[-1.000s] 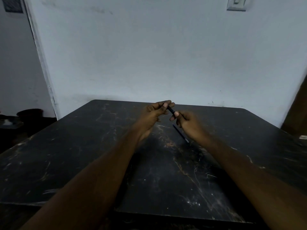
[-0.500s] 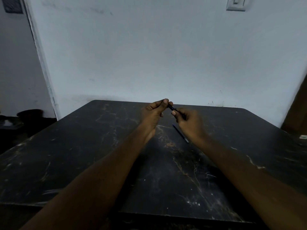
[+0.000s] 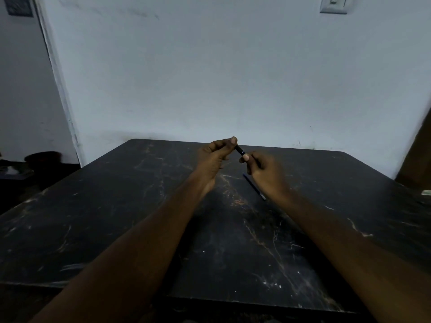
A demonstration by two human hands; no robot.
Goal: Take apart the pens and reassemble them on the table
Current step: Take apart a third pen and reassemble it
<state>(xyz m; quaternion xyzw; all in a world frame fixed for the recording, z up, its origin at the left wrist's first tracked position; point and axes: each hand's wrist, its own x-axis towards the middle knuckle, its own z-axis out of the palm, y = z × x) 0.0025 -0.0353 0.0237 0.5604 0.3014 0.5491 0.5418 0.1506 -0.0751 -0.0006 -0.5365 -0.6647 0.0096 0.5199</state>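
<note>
Head view: both hands raised over the far middle of the dark marbled desk [image 3: 116, 229], meeting on one short black pen [image 3: 239, 150]. Left hand [image 3: 215, 158] pinched shut on the pen's far end, thumb and forefinger tip on top. Right hand [image 3: 265, 173] curled closed around the near end, barrel mostly hidden inside the fist.

Compared with a second ago: hardly any shift in place, but a slightly longer stretch of dark barrel showing between the fingertips, and the left thumb lifted a touch higher. Probably a pull or twist under way at the joint, so the taking-apart step looks in progress rather than finished; no separated halves visible yet. Cannot tell whether the joint is a screw thread or a push fit.

Pen itself: slim, black, glossy, with a small bluish glint near the middle of the exposed section; held tilted, far end higher and to the left.

Lying flat on the desk, just beneath and partly behind the right hand: a thin blue refill [image 3: 253, 185] with a pale tip toward the near end, unmoved since the earlier frames. Likely an inner part already out, or a second pen awaiting its turn; too thin and dim to say which.
</note>
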